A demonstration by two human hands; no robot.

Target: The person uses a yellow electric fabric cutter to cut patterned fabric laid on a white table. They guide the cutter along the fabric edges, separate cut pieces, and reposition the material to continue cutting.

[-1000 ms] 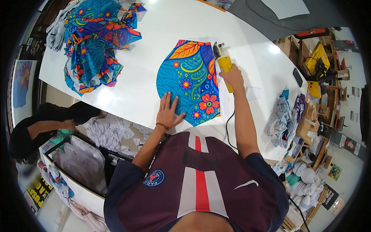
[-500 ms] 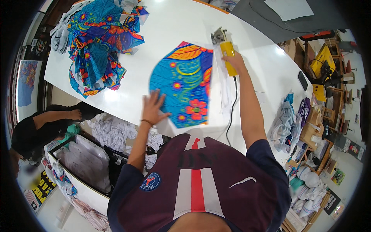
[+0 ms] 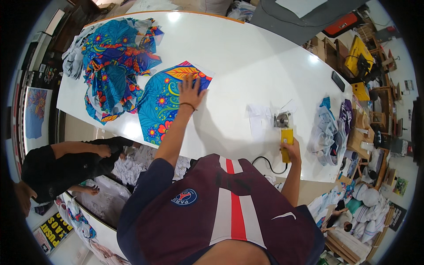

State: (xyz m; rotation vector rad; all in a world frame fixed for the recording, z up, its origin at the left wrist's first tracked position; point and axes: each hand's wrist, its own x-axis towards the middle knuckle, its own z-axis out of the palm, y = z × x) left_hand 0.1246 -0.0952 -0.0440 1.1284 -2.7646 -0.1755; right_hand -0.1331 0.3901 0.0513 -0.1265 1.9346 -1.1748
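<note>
At the far left a heap of patterned cloth (image 3: 106, 66) lay on the white table (image 3: 238, 79), apparently touching the blue floral panel (image 3: 157, 104), on which the left hand (image 3: 191, 93) lay flat, fingers spread and gripping nothing, while at the right the right hand (image 3: 292, 151) had its fingers curled around a yellow cutter (image 3: 287, 137).
</note>
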